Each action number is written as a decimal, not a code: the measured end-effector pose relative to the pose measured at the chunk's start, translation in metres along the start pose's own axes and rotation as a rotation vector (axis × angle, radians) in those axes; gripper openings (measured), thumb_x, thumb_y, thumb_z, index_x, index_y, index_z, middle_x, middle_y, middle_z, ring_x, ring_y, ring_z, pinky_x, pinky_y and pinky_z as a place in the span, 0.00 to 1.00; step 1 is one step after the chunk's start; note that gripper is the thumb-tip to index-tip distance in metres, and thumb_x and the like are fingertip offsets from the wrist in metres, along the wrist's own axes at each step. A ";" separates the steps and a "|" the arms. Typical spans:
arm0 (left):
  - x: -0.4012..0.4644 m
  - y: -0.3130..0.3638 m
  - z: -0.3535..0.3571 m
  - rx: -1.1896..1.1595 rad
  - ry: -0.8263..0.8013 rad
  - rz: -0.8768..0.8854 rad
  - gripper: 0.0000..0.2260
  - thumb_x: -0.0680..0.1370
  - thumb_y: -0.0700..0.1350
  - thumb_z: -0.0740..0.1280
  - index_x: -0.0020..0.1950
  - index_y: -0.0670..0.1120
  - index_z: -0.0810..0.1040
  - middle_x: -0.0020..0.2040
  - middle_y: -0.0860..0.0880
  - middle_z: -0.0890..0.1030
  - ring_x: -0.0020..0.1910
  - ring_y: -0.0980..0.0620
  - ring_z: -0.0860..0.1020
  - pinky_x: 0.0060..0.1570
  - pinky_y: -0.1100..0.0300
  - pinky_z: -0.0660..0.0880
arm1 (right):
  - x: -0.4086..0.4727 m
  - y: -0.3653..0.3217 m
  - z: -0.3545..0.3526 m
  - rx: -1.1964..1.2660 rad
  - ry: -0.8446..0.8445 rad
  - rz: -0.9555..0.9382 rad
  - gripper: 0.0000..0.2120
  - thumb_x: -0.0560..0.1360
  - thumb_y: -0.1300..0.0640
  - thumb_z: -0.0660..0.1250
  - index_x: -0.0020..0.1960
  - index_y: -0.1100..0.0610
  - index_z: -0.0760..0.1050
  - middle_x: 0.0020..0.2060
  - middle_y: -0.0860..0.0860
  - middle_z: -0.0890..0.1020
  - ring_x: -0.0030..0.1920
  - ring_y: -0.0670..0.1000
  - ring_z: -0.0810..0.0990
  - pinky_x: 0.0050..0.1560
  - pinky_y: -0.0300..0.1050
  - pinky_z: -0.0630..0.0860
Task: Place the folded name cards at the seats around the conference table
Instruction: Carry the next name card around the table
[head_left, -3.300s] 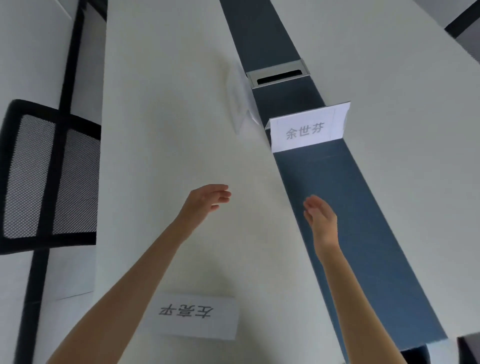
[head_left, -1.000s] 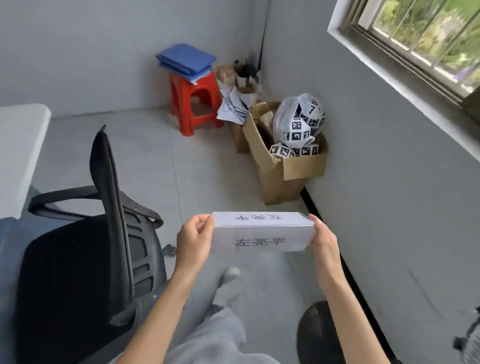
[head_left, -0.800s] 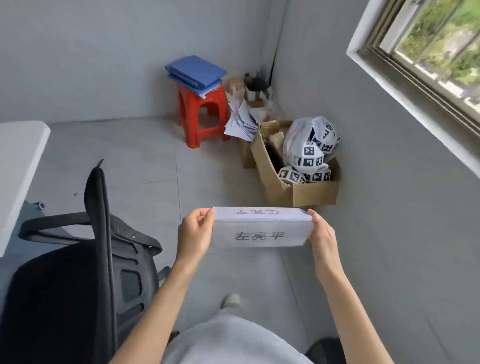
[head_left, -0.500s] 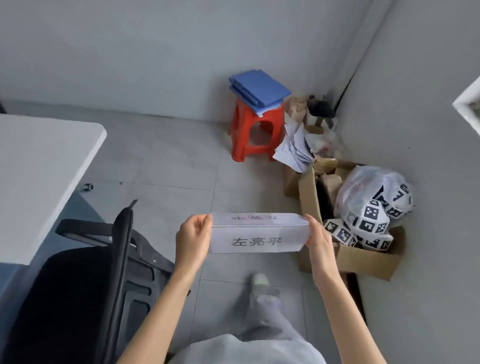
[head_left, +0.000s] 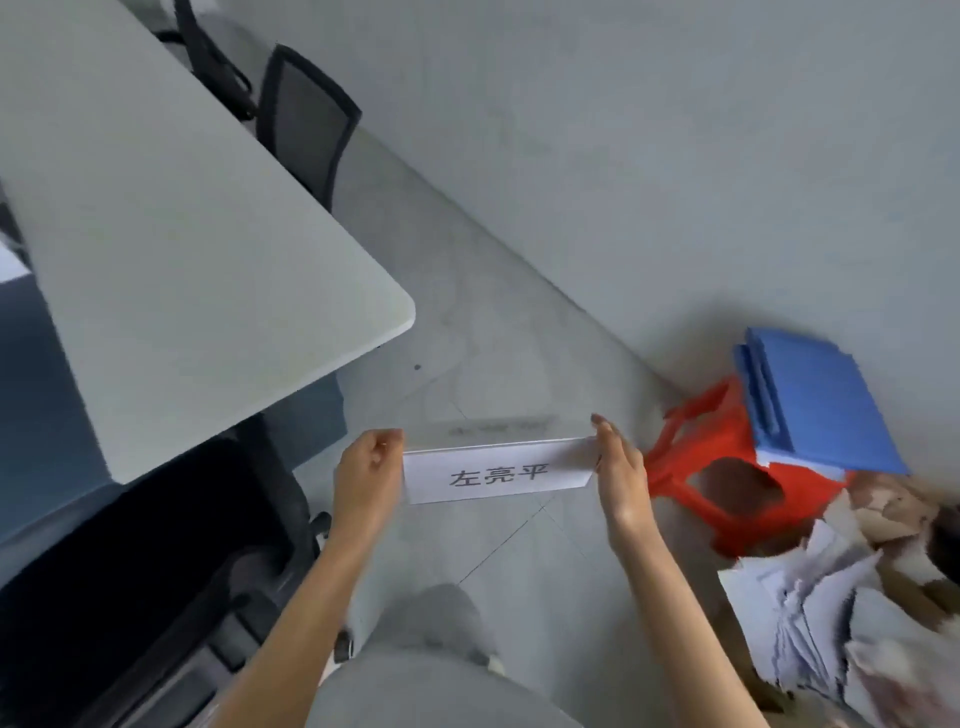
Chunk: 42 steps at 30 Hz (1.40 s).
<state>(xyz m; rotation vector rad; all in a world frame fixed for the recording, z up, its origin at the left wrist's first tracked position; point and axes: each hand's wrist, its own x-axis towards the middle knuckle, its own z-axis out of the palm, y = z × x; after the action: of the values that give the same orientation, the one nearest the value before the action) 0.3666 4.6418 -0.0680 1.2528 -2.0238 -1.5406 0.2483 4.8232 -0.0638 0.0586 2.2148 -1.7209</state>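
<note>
White name card (head_left: 497, 472) with black characters, red stool (head_left: 727, 486), blue folders (head_left: 810, 410), black chair (head_left: 156, 561).

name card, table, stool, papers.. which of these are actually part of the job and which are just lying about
Part of the job:
name card, held at its ends by the left hand and right hand
conference table
black chairs, near and far

Just lying about:
red stool
blue folders on the stool
loose papers

grey floor (head_left: 519, 322) bears red stool (head_left: 727, 467), papers (head_left: 810, 623).
</note>
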 end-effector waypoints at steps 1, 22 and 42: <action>0.012 0.006 0.003 -0.012 0.049 -0.017 0.12 0.77 0.47 0.59 0.51 0.42 0.77 0.45 0.48 0.77 0.46 0.48 0.74 0.46 0.55 0.69 | 0.022 -0.009 0.009 -0.007 -0.042 -0.004 0.19 0.79 0.55 0.53 0.68 0.59 0.68 0.69 0.52 0.70 0.70 0.49 0.65 0.67 0.39 0.58; 0.293 0.085 0.083 -0.188 0.516 -0.288 0.05 0.75 0.44 0.59 0.39 0.48 0.68 0.37 0.45 0.68 0.38 0.49 0.65 0.39 0.56 0.62 | 0.376 -0.147 0.180 -0.244 -0.642 -0.012 0.18 0.79 0.52 0.53 0.63 0.59 0.71 0.56 0.53 0.76 0.54 0.51 0.73 0.59 0.47 0.67; 0.376 0.066 0.068 -0.561 1.369 -0.649 0.03 0.72 0.46 0.59 0.40 0.49 0.69 0.39 0.46 0.68 0.40 0.49 0.65 0.42 0.56 0.62 | 0.444 -0.201 0.451 -0.712 -1.473 -0.367 0.20 0.79 0.51 0.52 0.68 0.57 0.66 0.69 0.52 0.70 0.66 0.51 0.68 0.56 0.32 0.65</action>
<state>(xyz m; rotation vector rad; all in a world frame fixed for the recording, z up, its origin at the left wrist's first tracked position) 0.0752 4.3934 -0.1297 1.9354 -0.3211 -0.7891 -0.1117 4.2659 -0.0988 -1.3396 1.4461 -0.4762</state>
